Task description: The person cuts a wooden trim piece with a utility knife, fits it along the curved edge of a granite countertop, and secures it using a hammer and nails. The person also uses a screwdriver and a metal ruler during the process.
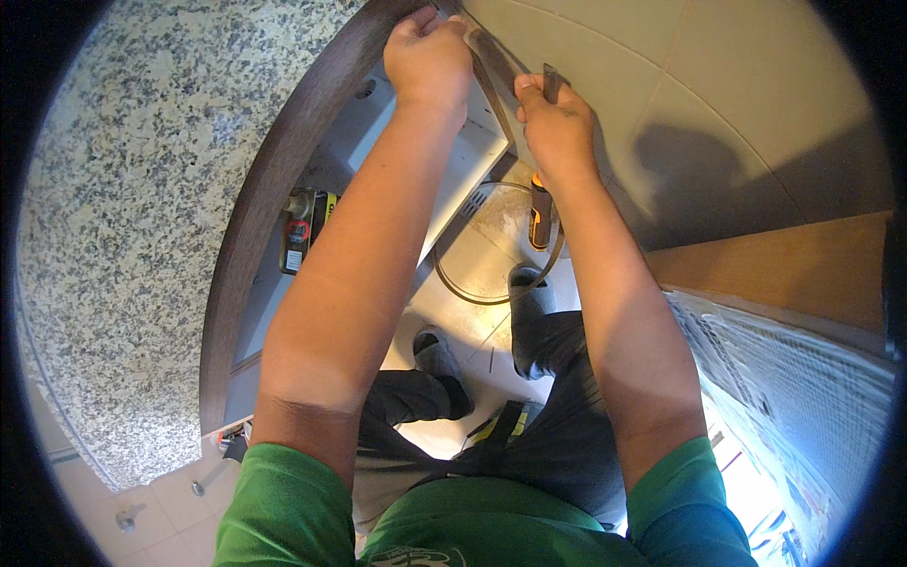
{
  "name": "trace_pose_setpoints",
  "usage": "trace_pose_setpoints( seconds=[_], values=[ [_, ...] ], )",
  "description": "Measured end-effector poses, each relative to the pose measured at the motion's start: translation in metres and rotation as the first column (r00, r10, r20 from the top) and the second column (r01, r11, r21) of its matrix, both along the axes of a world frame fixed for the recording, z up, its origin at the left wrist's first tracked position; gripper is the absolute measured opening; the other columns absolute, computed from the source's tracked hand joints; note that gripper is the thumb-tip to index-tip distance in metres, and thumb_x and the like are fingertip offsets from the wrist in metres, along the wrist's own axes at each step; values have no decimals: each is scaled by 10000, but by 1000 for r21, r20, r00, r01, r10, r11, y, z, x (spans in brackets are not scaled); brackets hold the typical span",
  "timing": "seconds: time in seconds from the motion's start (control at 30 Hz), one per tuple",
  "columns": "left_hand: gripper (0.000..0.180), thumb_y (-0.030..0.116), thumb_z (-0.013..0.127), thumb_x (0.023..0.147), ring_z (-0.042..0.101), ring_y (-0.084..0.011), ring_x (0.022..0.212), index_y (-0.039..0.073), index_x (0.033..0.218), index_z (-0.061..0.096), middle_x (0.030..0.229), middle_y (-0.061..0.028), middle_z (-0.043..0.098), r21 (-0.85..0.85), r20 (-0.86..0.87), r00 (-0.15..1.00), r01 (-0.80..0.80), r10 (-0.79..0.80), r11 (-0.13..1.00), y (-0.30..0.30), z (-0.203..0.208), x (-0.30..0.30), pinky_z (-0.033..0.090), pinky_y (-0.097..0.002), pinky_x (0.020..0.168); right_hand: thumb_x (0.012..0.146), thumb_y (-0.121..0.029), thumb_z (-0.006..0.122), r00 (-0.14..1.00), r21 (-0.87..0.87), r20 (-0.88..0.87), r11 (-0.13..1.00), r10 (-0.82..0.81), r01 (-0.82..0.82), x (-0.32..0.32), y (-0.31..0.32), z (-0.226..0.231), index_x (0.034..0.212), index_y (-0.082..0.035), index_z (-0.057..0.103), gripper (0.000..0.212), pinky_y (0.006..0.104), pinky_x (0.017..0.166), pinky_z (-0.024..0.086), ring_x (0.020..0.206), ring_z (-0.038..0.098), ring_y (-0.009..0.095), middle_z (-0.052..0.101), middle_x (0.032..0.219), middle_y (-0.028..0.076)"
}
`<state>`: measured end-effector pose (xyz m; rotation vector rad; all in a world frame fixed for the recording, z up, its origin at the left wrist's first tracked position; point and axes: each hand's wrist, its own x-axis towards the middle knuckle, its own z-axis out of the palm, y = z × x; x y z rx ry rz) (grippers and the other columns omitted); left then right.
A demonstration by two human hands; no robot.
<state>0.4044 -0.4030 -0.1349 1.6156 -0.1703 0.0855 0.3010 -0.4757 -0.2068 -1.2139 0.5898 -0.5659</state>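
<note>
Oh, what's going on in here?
A person in a green shirt is reaching forward with bare hands. The right hand holds a slim dark object; the left hand is by the far end of the brown cabinet edge, its fingertips partly hidden. Below them show a thin loop and a black-and-orange cylinder.

Countertop (161, 161) speckled white/grey/black, edge trim (267, 180) dark brown with streaky wood grain, handheld stick (550, 83) dark, wall tiles (605, 57) beige, cylinder (539, 219) black with orange, cabinet interior (475, 156) whitish, T-shirt (491, 510) green with pale print, trousers (581, 406) dark grey, wood panel (775, 269) orange-brown.
</note>
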Motion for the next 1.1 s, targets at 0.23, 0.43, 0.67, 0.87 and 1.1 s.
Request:
trace_pose_setpoints(
  seconds=[0.23,0.43,0.67,0.87,1.1],
  values=[
    [373,120,741,892,617,-175,908,-32,1220,646,1017,-85,686,-30,-26,997,-80,79,996,-6,-4,-7,478,-316,825,987,-229,691,999,66,-1,997,49,-49,-1,0,4,1034,-74,730,168,250,499,345,545,444,63,588,718,-23],
    [385,220,730,904,684,-284,1013,-51,1171,672,1102,-179,721,31,-144,983,-108,111,994,-12,-16,-7,521,-382,916,991,-224,680,997,80,-19,994,70,-68,0,0,5,1064,-70,719,175,250,478,334,528,436,63,586,713,-20],
    [363,227,808,885,604,-189,863,-31,1105,680,979,-97,685,-126,-199,974,-136,110,983,-19,-37,24,490,-348,837,996,-232,672,997,95,-15,993,78,-77,1,0,3,1065,-72,713,179,244,466,325,519,431,60,585,710,-21],
    [312,190,816,867,646,-240,937,-11,1077,701,1018,-125,718,-92,-95,969,-236,228,967,-22,-39,28,500,-375,873,996,-253,679,997,92,-3,992,84,-83,1,2,4,1069,-81,714,190,243,473,327,522,426,60,580,711,-23],
    [294,184,830,848,656,-233,924,-18,1029,716,999,-128,725,-69,-53,970,-239,236,969,-20,-40,28,507,-369,851,992,-268,684,996,55,-44,996,73,-70,2,1,4,1064,-85,724,200,245,481,332,534,436,62,587,717,-21]
  ],
)
